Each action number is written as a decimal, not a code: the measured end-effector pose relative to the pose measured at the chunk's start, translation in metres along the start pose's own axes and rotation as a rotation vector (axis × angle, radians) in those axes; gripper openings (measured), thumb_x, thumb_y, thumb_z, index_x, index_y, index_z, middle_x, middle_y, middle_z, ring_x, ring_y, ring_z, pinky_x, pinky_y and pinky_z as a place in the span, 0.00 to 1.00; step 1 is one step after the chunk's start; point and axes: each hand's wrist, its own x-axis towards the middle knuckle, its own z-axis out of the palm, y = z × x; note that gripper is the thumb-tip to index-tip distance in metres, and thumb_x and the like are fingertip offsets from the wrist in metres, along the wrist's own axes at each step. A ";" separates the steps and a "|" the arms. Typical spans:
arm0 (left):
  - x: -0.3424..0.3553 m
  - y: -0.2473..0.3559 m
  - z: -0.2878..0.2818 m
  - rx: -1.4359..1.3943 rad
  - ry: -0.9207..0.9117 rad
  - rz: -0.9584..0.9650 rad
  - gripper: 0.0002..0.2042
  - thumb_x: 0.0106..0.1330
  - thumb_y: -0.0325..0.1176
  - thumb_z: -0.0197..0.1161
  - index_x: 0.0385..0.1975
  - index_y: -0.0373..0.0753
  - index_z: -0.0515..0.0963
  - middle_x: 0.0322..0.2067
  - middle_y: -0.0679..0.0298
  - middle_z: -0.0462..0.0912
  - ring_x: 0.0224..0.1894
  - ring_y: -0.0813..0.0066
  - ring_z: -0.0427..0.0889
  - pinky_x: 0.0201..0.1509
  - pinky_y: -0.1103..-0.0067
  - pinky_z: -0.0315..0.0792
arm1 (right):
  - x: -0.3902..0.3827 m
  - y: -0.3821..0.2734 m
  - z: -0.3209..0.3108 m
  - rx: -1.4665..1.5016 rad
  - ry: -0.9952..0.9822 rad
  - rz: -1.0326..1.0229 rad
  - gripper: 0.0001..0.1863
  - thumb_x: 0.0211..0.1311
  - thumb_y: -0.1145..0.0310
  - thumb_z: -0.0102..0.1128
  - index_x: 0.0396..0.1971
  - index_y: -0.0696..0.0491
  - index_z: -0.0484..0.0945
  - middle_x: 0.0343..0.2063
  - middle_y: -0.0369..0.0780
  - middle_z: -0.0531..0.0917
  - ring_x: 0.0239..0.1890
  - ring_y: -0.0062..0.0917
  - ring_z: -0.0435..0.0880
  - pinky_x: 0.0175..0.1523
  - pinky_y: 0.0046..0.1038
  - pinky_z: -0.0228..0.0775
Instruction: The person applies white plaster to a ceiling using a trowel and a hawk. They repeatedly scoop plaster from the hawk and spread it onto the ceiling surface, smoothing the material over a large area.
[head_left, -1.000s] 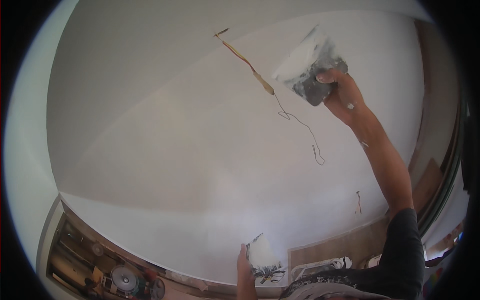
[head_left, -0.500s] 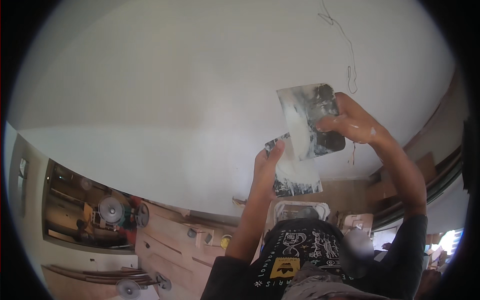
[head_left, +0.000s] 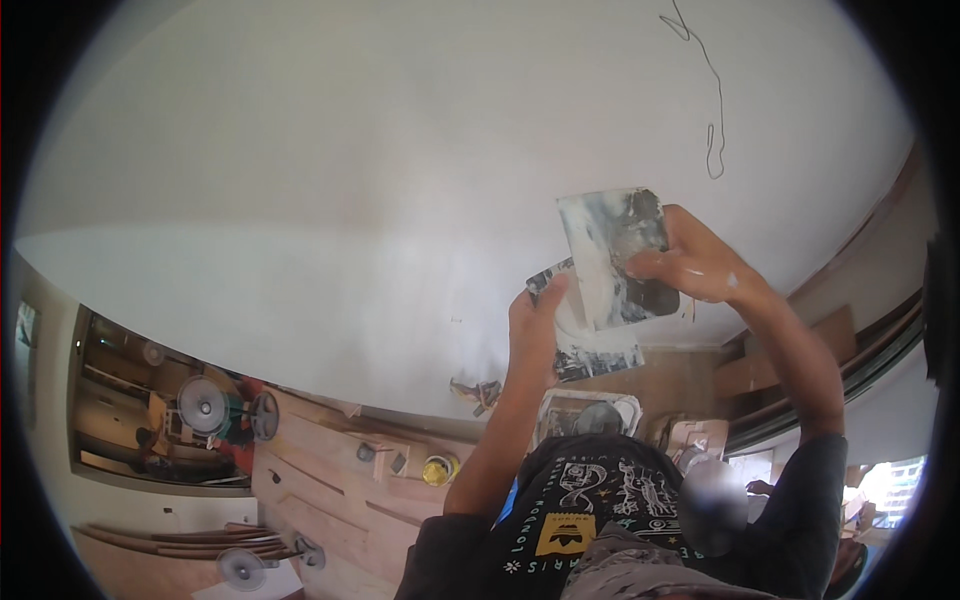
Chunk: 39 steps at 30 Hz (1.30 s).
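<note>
Raised before me, my right hand grips a flat putty spreader, thumb on its face. White putty smears the left side of that blade, and dark patches show on the right. My left hand holds a second putty spreader, also streaked with white putty, its thumb over the upper left corner. The right spreader overlaps the upper part of the left one; whether their faces touch I cannot tell. White marks dot the right wrist.
A pale, smooth ceiling spreads above, with a thin wire dangling from it. Below are a wood-coloured panelled surface, a yellow tub, round fans, a stack of curved strips and a pale-rimmed container.
The right spreader has dropped slightly and overlaps the left one more. Both hands still hold their spreaders. The whole view has shifted a little.
</note>
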 end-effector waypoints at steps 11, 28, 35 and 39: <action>-0.027 0.001 -0.053 -0.186 0.219 -0.007 0.32 0.68 0.57 0.45 0.56 0.32 0.68 0.51 0.53 0.76 0.52 0.57 0.77 0.58 0.62 0.71 | -0.064 -0.068 -0.124 0.795 0.677 -0.538 0.20 0.51 0.71 0.62 0.45 0.61 0.72 0.36 0.40 0.79 0.41 0.27 0.80 0.48 0.25 0.72; -0.035 -0.032 -0.088 -0.176 0.547 0.082 0.32 0.69 0.57 0.42 0.59 0.32 0.66 0.55 0.53 0.74 0.55 0.57 0.75 0.60 0.64 0.69 | 0.280 -0.042 -0.305 1.217 0.531 -0.737 0.17 0.52 0.80 0.61 0.43 0.62 0.70 0.44 0.48 0.76 0.46 0.39 0.79 0.51 0.35 0.81; -0.046 -0.028 -0.069 -0.229 0.563 0.135 0.31 0.68 0.57 0.45 0.54 0.32 0.70 0.50 0.54 0.78 0.52 0.60 0.78 0.57 0.67 0.71 | 0.279 -0.058 -0.329 1.020 0.480 -0.836 0.17 0.56 0.75 0.59 0.45 0.62 0.70 0.46 0.48 0.76 0.47 0.39 0.78 0.55 0.33 0.78; -0.043 -0.038 -0.082 -0.214 0.551 0.180 0.30 0.68 0.57 0.46 0.51 0.32 0.72 0.48 0.55 0.79 0.50 0.61 0.80 0.56 0.68 0.72 | 0.263 -0.062 -0.336 0.728 0.464 -0.938 0.14 0.59 0.78 0.54 0.46 0.63 0.71 0.48 0.46 0.75 0.51 0.36 0.77 0.61 0.32 0.74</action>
